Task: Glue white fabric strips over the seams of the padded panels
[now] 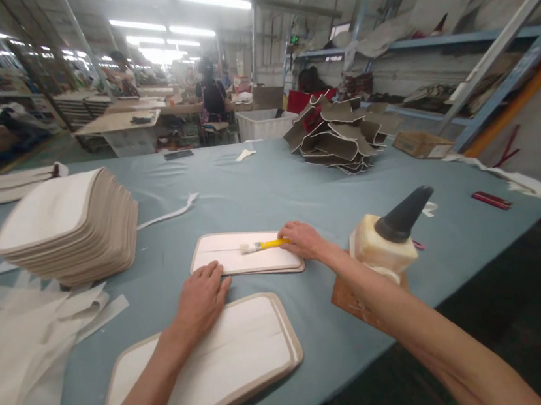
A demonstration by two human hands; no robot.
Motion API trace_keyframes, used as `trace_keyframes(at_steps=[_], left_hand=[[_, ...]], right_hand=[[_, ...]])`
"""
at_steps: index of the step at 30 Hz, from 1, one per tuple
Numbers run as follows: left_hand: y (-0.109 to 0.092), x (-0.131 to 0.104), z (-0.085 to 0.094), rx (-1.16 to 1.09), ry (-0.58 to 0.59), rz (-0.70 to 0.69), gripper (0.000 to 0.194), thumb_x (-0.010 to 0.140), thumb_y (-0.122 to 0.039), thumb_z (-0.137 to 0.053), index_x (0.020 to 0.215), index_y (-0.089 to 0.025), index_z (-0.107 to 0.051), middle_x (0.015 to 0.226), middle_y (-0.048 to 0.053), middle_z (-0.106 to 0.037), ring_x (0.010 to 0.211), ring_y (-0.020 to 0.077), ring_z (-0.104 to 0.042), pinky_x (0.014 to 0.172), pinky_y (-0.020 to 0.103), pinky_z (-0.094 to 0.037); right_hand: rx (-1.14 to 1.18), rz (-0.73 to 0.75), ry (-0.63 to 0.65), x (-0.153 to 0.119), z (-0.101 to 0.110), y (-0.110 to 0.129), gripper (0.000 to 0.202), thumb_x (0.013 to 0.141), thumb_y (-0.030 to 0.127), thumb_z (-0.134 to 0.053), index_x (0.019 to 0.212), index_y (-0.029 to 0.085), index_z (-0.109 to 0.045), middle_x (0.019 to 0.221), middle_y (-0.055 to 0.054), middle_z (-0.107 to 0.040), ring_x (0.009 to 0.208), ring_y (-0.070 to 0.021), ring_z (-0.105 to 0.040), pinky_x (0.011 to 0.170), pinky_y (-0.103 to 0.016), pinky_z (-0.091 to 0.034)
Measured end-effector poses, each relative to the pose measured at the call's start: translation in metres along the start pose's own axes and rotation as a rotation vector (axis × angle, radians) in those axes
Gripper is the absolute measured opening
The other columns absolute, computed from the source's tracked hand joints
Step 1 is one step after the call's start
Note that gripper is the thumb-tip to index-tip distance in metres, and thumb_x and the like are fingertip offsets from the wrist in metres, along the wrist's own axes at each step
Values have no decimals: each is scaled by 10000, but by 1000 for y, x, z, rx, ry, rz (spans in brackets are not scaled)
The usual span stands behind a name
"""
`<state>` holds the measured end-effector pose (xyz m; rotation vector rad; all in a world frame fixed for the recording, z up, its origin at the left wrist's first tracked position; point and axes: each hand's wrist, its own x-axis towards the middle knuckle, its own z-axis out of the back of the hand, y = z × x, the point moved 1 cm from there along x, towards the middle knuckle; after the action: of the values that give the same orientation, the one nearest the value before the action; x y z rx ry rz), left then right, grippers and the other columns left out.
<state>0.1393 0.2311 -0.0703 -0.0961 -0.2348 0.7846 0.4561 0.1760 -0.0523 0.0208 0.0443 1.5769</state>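
Note:
A yellow-handled brush [261,246] lies over a white panel with a beige border [226,242] in the middle of the table. My right hand [301,239] is closed round the handle end of the brush, at the panel's right side. My left hand [204,296] rests with its fingers spread at the panel's lower left edge and holds nothing. Nearer to me, partly under my left forearm, is a stack of larger white panels [247,337]. Right of my right hand stands a cream container with a black cone-shaped top [384,241], partly behind my forearm.
A tall stack of white panels [70,220] and pale sheets [12,346] lie at left on the blue-green table [240,193]. Brown curved pieces [338,132] are piled at the back, near a cardboard box [421,143]. A seated person [211,95] is in the background.

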Motion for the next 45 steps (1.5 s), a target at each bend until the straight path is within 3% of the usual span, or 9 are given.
trace_keyframes(at_steps=[3, 9, 15, 20, 25, 29, 33, 39, 45], left_hand=[[2, 8, -5, 14, 49, 0, 475, 1026, -413, -406, 1308, -160, -693, 1448, 165, -677, 1363, 292, -620, 1157, 475, -494], [-3, 4, 1, 21, 92, 11, 493, 1044, -453, -393, 1320, -154, -672, 1486, 165, -646, 1379, 315, -597, 1140, 484, -502], [-9, -3, -6, 23, 77, 41, 485, 1047, -412, -430, 1408, -136, -601, 1557, 187, -572, 1429, 341, -541, 1146, 500, -491], [-11, -4, -7, 20, 79, 73, 439, 1028, -393, -501, 1398, -180, -605, 1549, 165, -579, 1406, 340, -551, 1106, 491, -516], [-14, -4, -2, 3, 70, 73, 381, 1021, -393, -523, 1330, -204, -644, 1477, 143, -627, 1355, 315, -572, 1076, 453, -525], [-15, -5, 1, -4, 74, 79, 390, 1021, -382, -515, 1333, -185, -641, 1479, 154, -624, 1357, 329, -564, 1056, 471, -531], [-16, -7, 3, -7, 87, 79, 437, 1023, -382, -503, 1369, -140, -615, 1511, 164, -605, 1375, 344, -548, 1048, 488, -533], [-18, -8, 3, -17, 83, 94, 424, 1021, -368, -499, 1361, -141, -611, 1520, 165, -594, 1381, 336, -539, 1024, 475, -530], [-18, -10, 4, -25, 81, 92, 398, 1035, -366, -474, 1316, -129, -626, 1483, 170, -608, 1362, 323, -551, 1051, 457, -522]], right_hand=[[-16, 37, 49, 4, 11, -4, 251, 1023, 271, -619, 1248, 197, -701, 1272, -112, -704, 1157, -230, -613, 951, -306, -424], [-65, 46, 160, 4, 24, -6, 273, 1002, 245, -607, 1261, 218, -686, 1106, -63, -784, 954, -218, -695, 759, -288, -421], [-131, 61, 193, 2, 16, 10, 256, 1045, 256, -531, 1230, 191, -695, 1226, -126, -752, 1072, -243, -695, 795, -290, -432], [-136, 46, 166, 5, 19, 14, 263, 1046, 200, -490, 1181, 111, -698, 1123, -185, -761, 981, -263, -706, 757, -304, -418], [5, 32, 43, 7, 48, 13, 332, 1059, 293, -487, 1268, 161, -708, 946, -105, -786, 830, -226, -685, 690, -288, -369], [248, 5, -96, 17, 58, 33, 322, 1019, 404, -539, 1156, 229, -773, 851, -19, -774, 737, -166, -649, 659, -258, -381], [524, -91, -266, 33, 44, 68, 403, 979, 503, -545, 1064, 191, -784, 755, 1, -739, 642, -142, -608, 591, -236, -397], [678, -264, -472, 45, 21, 107, 441, 946, 544, -514, 907, 178, -757, 705, -23, -714, 632, -171, -612, 583, -252, -406], [832, -252, -471, 60, 11, 148, 363, 929, 462, -499, 931, 185, -734, 748, -12, -736, 643, -162, -635, 644, -247, -477]])
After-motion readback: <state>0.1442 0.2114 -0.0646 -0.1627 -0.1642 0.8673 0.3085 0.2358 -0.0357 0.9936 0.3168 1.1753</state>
